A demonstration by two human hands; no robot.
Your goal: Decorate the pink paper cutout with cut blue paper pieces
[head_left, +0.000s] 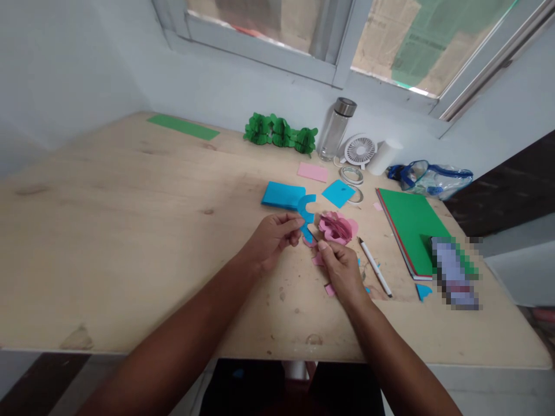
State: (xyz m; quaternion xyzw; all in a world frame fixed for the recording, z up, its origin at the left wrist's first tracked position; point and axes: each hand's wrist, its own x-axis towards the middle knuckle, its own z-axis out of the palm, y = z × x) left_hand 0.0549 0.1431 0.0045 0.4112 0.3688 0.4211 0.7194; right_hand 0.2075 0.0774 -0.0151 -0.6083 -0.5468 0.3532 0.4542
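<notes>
Between the thumb and fingers of my left hand is a blue paper cut-out with a scalloped, curved outline. My right hand is closed around scissors; only a thin dark blade shows, at the lower end of the blue piece, and the handles are hidden by the hand. A pink layered paper flower lies just beyond the right hand. Pink scraps lie beside and partly under that hand. A folded blue paper stack rests behind my left hand.
Right of my hands lie a white pen, a blue scrap, green paper sheets and a blurred-out object. Behind are tape rolls, a bottle, a small fan, a clear pouch and green paper flowers.
</notes>
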